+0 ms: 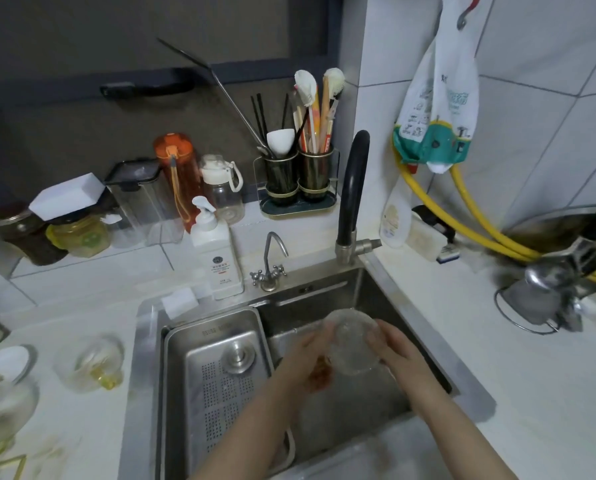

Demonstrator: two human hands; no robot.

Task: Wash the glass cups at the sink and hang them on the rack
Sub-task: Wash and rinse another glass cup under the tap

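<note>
Over the steel sink (407, 317) I hold a clear glass cup (353, 341), tilted with its mouth toward me. My left hand (307, 358) grips its left side, and something reddish shows under the palm. My right hand (391, 344) grips the cup's right side. On the counter to the left lies another glass cup (97, 362) with a yellow handle. A further glass cup (2, 414) stands at the far left edge, blurred.
A black-necked faucet (353, 195) rises behind the sink, beside a small chrome tap (270, 261). A perforated steel drain tray (220, 375) fills the sink's left half. A soap pump bottle (217, 251), jars, bottles and a utensil holder (298, 178) line the back counter. Yellow hoses run at right.
</note>
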